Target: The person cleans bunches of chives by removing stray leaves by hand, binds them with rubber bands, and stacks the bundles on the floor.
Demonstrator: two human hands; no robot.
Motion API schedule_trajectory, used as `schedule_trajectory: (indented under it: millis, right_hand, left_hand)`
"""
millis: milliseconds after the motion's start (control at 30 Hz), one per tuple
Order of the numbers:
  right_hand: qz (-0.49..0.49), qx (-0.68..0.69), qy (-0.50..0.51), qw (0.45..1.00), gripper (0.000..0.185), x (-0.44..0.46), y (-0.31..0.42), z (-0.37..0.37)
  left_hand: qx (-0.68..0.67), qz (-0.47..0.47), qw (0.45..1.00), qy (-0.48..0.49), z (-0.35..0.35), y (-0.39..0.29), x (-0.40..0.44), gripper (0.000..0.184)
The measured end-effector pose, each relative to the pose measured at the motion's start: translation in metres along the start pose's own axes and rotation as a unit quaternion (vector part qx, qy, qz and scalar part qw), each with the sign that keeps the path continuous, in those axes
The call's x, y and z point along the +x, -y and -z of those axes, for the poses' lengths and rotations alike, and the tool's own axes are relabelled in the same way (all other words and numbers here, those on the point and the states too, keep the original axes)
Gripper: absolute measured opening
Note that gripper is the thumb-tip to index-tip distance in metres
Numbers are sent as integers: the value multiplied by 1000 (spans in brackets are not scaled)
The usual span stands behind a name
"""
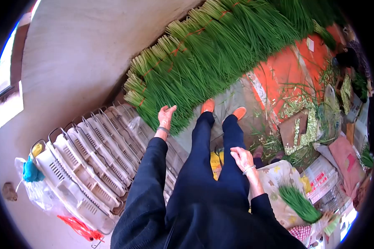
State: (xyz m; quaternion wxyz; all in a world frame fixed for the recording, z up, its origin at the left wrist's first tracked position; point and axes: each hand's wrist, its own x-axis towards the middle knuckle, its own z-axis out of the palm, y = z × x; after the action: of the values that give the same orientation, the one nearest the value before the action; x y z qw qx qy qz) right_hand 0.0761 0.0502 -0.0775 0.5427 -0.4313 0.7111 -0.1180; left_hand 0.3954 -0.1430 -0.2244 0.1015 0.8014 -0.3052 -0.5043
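My left hand is in front of the nearest end of a long row of chive bundles, with its fingers apart and nothing in it. Whether it touches the leaves I cannot tell. The bundles lie side by side, pale stems toward the wall, green leaves toward me, bound with orange-red ties. My right hand hangs beside my right leg, its fingers loosely bent and nothing seen in them. To its lower right, a smaller green bunch lies on a patterned cloth.
Stacked white plastic crates with metal handles stand on my left along the wall. An orange sheet covers floor ahead right. Chopped pale trimmings surround a brown board. Another person's sleeve shows at the far right. A pink cloth lies lower right.
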Motion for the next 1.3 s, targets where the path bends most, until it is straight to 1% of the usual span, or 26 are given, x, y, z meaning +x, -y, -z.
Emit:
schedule_trajectory:
  millis: [100,167,200,233,333,367,400,433,467,500,533,567,633,667,733,767,800,833,867,933,967,1033,1100,1167,1233,1300]
  right_hand:
    - [-5,12,0,1000,22,28,-10,-25]
    - [-100,151,23,983,23,52,-16,-43]
    - [-113,204,29,972,24,65,-23,-51]
    - [-117,205,21,972,24,82,-30,-59]
    - [-215,427,56,877,29,127,-63,-87]
    - [-237,489,40,839,32,139,-67,-92]
    - [-249,519,19,817,32,147,-76,-96]
    - [-263,547,1,795,32,154,-84,-99]
    - [-266,548,-6,793,32,161,-87,-101]
    - [-269,522,-4,810,31,167,-86,-99]
    - [-272,496,-3,825,31,173,-84,-98]
    - [-265,483,12,834,28,178,-82,-97]
    - [-257,474,41,841,26,186,-79,-94]
    - [-235,470,47,850,25,190,-76,-91]
    - [-224,468,45,854,24,197,-70,-83]
    - [-208,460,47,862,24,201,-69,-78]
    - [-207,484,49,849,24,202,-69,-75]
    - [-207,495,52,842,24,204,-70,-73]
    - [-200,495,52,844,25,206,-70,-72]
    - [-195,500,42,843,25,208,-69,-70]
    - [-188,507,45,840,26,210,-67,-70]
    - [-174,509,51,841,27,210,-66,-73]
    - [-174,495,62,849,27,207,-71,-80]
    - [-174,470,61,863,27,205,-80,-92]
    - [-154,440,81,881,35,201,-81,-91]
    - [-175,490,112,847,40,193,-86,-97]
  left_hand:
    - [-36,-18,998,-39,6,-8,44,84]
    - [-24,-25,997,-71,7,-13,75,85]
    - [2,-29,995,-90,6,-13,90,86]
    - [28,-36,993,-108,4,-9,112,86]
    - [138,-73,976,-154,9,30,207,87]
    - [70,-135,978,-142,10,21,212,86]
    - [72,-147,975,-147,10,9,217,83]
    - [6,-210,969,-131,14,30,255,65]
    - [53,-198,966,-159,18,25,267,65]
    - [15,-254,956,-149,19,27,285,77]
    - [42,-304,935,-178,28,48,324,86]
    - [71,-206,958,-189,31,39,327,96]
    - [46,-123,981,-143,21,-5,304,101]
    - [50,-125,982,-136,17,4,319,101]
    - [94,-159,958,-219,23,18,355,92]
    - [93,-165,958,-215,25,24,365,92]
    - [6,-127,974,-186,26,26,369,82]
    - [-80,-89,981,-152,25,26,371,72]
    - [-80,-96,982,-144,25,24,373,72]
    - [-108,-31,990,-86,29,16,365,57]
    - [-106,-34,991,-75,28,16,357,57]
    - [-133,-3,987,-88,26,12,340,51]
    - [-137,-26,988,-71,18,17,313,55]
    - [-125,-92,984,-88,3,23,276,62]
    - [-134,-131,982,-33,-19,6,214,68]
    - [-83,-140,987,-3,-33,-11,156,75]
